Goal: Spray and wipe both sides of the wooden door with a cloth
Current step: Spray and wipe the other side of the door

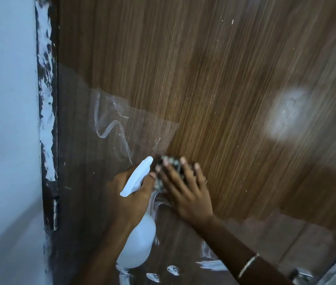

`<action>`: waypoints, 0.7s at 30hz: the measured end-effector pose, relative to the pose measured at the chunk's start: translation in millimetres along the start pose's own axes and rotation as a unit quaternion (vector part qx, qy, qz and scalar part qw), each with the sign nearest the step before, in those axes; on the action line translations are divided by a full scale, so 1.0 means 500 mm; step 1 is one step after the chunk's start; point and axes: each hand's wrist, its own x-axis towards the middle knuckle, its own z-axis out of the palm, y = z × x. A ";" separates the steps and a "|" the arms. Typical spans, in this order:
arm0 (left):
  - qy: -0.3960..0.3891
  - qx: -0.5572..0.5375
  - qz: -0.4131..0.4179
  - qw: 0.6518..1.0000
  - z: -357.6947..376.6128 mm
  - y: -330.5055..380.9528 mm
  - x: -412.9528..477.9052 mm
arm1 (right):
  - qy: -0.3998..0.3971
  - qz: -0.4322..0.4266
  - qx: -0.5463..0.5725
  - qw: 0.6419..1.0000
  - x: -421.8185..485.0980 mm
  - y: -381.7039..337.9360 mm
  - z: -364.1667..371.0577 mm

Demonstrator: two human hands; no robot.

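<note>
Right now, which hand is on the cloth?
The right hand, fingers spread flat, pressing the cloth to the door; the left hand grips the white spray bottle.

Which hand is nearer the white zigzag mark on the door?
Left. The left hand, gripping the spray bottle, sits just below and right of the zigzag mark. The right hand, pressing the cloth on the door, is farther right.

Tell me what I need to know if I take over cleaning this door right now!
Left hand grips the white plastic spray bottle, nozzle toward the door.
Right hand presses the dark patterned cloth flat on the brown wood-grain door.
White streaks show left of the hands and lower down.
Left to do: wipe those; the door's other side is out of view.
</note>
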 end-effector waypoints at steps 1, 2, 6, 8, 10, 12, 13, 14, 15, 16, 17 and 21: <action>0.005 -0.001 0.011 1.000 -0.004 0.000 0.003 | -0.020 -0.045 -0.008 0.999 -0.030 -0.011 0.006; 0.005 0.000 0.012 1.000 -0.007 -0.003 0.007 | -0.028 -0.067 -0.013 0.997 -0.043 -0.013 0.007; -0.019 -0.027 -0.028 0.999 -0.017 -0.010 0.027 | 0.015 -0.015 -0.022 1.000 0.040 0.044 -0.025; -0.030 -0.050 -0.044 0.997 -0.018 -0.012 0.039 | 0.061 0.075 -0.016 0.995 0.128 0.101 -0.043; -0.043 -0.046 -0.035 0.997 -0.019 -0.015 0.047 | 0.096 0.165 -0.012 0.981 0.214 0.151 -0.059; -0.038 -0.049 -0.040 0.997 -0.020 -0.016 0.053 | 0.107 0.222 -0.017 0.969 0.267 0.166 -0.068; -0.032 -0.056 -0.051 0.997 -0.021 -0.021 0.058 | 0.110 0.237 -0.021 0.965 0.276 0.159 -0.065; -0.030 -0.058 -0.060 0.996 -0.023 -0.024 0.061 | 0.110 0.243 -0.022 0.964 0.271 0.143 -0.061; -0.032 -0.062 -0.059 0.996 -0.023 -0.027 0.063 | 0.109 0.239 -0.017 0.965 0.254 0.120 -0.053; -0.037 -0.058 -0.058 0.996 -0.027 -0.027 0.064 | 0.105 0.221 -0.009 0.970 0.226 0.088 -0.042; -0.039 -0.045 -0.048 0.997 -0.030 -0.023 0.065 | 0.094 0.191 -0.001 0.977 0.188 0.052 -0.027; -0.030 -0.014 -0.016 0.999 -0.047 -0.013 0.065 | -0.007 0.003 -0.017 1.000 0.037 -0.051 0.019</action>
